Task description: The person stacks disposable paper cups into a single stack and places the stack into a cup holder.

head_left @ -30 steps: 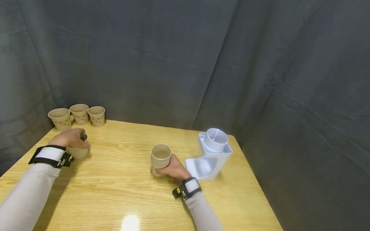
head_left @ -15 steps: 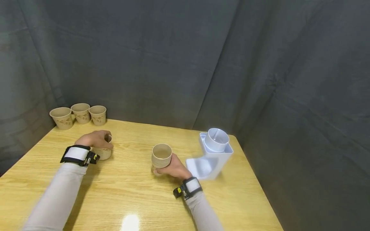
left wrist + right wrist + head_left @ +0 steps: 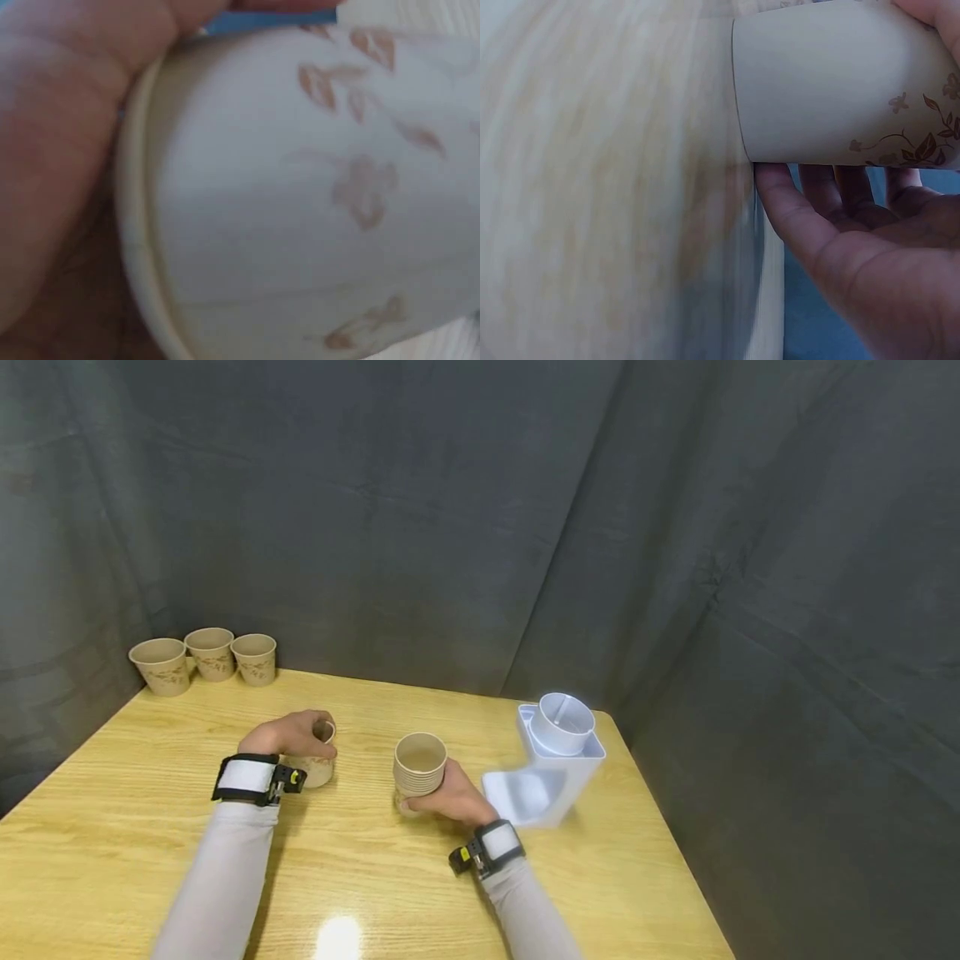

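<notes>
Dark grey fabric (image 3: 375,527) hangs behind and beside the wooden table (image 3: 405,885), framing everything at work on it. Toward the table's right side stands a white plastic stand (image 3: 573,770) with a round white container on top (image 3: 561,727); its low tray is just beside the right hand (image 3: 453,795), so a careless backward swing of that wrist could nudge it. The right hand is curled round a stack of nested paper cups (image 3: 418,764), upright near the middle of the table, thumb to one side and fingers to the other. Should that hold slacken, a bump could tip the tall stack; squeezed too hard, the thin walls might dent. At the far left corner three single cups (image 3: 213,662) sit close together, where an arm reaching back could topple one. Left of the stack, near it but apart, the left hand (image 3: 291,735) grips one paper cup (image 3: 318,771) from above, at its rim; whether its base touches the wood I cannot tell. Pinching there risks bending the rim out of round, and a bent or tilted rim would likely catch on others if the cups were nested.
</notes>
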The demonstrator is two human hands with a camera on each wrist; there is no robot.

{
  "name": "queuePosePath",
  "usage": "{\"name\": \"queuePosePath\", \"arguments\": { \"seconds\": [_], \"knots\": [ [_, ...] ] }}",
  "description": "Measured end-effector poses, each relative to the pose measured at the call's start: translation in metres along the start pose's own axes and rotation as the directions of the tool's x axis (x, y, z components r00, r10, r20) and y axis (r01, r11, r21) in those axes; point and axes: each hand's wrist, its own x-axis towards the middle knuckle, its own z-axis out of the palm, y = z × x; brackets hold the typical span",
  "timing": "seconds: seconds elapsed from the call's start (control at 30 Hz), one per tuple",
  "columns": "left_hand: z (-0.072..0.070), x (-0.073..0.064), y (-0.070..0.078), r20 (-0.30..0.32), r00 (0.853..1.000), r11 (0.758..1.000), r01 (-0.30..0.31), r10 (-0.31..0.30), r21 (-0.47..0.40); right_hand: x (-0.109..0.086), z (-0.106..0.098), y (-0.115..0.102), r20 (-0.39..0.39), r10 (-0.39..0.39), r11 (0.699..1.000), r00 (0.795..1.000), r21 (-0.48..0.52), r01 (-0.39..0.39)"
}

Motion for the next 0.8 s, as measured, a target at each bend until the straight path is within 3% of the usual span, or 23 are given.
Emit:
{"name": "queuePosePath", "arguments": {
  "seconds": [0.23,0.43,0.53,0.63,0.8],
  "knots": [
    [0.007,-0.003,0.012,0.030,0.995,0.996,-0.093,0.092,0.002,0.000,0.001,0.002,0.006,0.017,1.000,1.000,0.007,-0.017],
    [0.004,-0.006,0.029,-0.070,0.976,0.978,-0.201,0.205,0.061,0.000,0.000,0.002,-0.026,0.012,1.000,1.000,-0.014,-0.012],
    [0.004,-0.009,0.038,-0.129,0.951,0.959,-0.272,0.281,0.080,0.000,0.000,0.001,-0.030,0.016,1.000,0.999,-0.010,-0.017],
    [0.004,-0.013,0.047,-0.180,0.915,0.932,-0.347,0.361,0.105,0.000,0.000,0.000,-0.031,0.019,1.000,0.999,-0.001,-0.019],
    [0.009,-0.018,0.061,-0.279,0.867,0.910,-0.376,0.412,0.175,-0.001,0.002,-0.003,-0.028,0.023,1.000,0.999,0.006,-0.022]
  ]
}}
